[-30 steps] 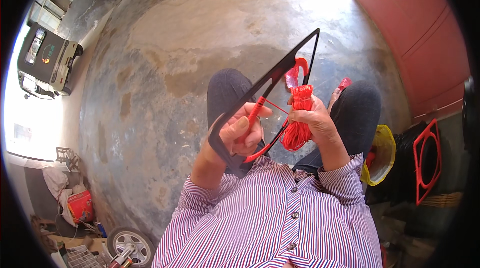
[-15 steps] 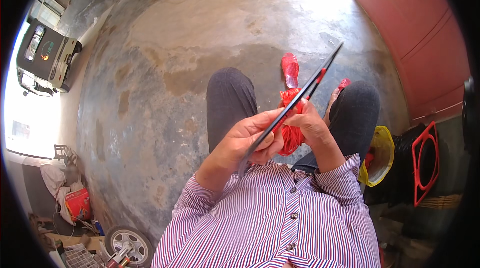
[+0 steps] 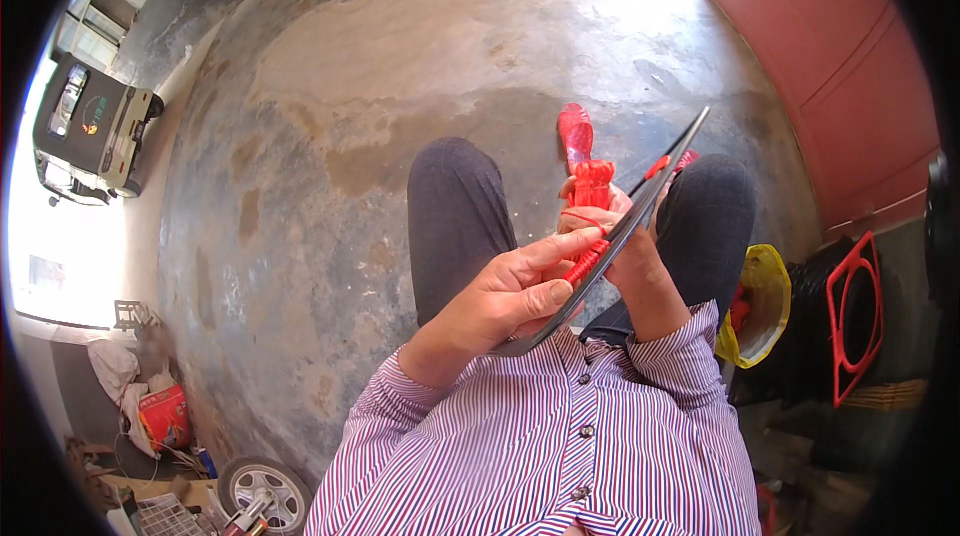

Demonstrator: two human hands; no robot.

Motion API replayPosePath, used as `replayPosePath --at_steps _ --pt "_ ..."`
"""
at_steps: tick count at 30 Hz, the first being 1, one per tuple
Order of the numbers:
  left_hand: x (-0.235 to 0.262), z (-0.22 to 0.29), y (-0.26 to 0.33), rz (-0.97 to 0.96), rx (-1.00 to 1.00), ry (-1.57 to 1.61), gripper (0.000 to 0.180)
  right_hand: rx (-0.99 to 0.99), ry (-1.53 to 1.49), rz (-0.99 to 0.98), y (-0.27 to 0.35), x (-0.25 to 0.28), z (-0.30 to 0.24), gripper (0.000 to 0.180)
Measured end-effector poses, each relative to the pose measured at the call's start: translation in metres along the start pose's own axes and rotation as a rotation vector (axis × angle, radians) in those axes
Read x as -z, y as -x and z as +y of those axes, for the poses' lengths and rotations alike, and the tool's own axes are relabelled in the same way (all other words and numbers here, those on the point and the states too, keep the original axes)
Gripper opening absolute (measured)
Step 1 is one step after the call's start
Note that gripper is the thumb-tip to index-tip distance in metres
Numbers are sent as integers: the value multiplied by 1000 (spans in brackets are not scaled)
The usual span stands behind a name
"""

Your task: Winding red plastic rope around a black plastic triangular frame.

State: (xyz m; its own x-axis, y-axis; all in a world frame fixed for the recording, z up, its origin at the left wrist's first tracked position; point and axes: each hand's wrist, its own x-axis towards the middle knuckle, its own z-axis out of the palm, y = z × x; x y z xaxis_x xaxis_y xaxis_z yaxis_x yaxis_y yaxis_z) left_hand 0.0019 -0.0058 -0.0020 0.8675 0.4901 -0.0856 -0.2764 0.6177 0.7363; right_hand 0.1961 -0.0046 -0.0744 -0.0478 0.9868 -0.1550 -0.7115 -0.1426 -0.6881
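- The striped shirt (image 3: 560, 456) fills the lower edge, both forearms rising from it toward the lap.
- The left hand (image 3: 510, 296) has its grip clamped on the lower end of a flat black frame (image 3: 625, 226), thumb on top, fingers curled beneath.
- A second ago the frame lay open toward the camera as a broad triangle; now it is turned edge-on and reads as one thin dark bar slanting up and to the right. Judging from that, the person is rotating it to bring another side within reach of the cord.
- A red cord (image 3: 590, 258) is wound around the frame just above the left thumb, and a loop runs from it to the right hand.
- The right hand (image 3: 630, 246) sits behind the frame, largely hidden; it closes on a bundle of red cord (image 3: 592, 184), though the exact finger position cannot be told.
- Below the hands are the knees in dark trousers (image 3: 450, 216), with a red sandal (image 3: 574, 132) on the concrete floor (image 3: 420, 56).
- To the right, a yellow bag (image 3: 762, 306) and a red triangular frame (image 3: 852, 316) stand near a red wall (image 3: 830, 66).
- Far left, a vehicle (image 3: 85, 131) is parked in bright light; a wheel (image 3: 262, 488) lies at lower left.
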Motion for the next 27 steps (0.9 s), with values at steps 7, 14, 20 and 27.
replayPosePath --at_steps 7,14,20,27 --pt "-13 -4 -3 20 43 -105 56 -89 -290 -102 -4 8 -2 35" --pt "-16 -2 -3 -78 88 -103 55 -124 -431 -324 0 -10 -21 32" --pt "7 -8 -11 -321 103 377 65 6 -237 -607 -8 -24 -31 44" --pt "-21 -13 -12 -32 -95 187 58 576 111 -1245 -35 -54 -36 35"
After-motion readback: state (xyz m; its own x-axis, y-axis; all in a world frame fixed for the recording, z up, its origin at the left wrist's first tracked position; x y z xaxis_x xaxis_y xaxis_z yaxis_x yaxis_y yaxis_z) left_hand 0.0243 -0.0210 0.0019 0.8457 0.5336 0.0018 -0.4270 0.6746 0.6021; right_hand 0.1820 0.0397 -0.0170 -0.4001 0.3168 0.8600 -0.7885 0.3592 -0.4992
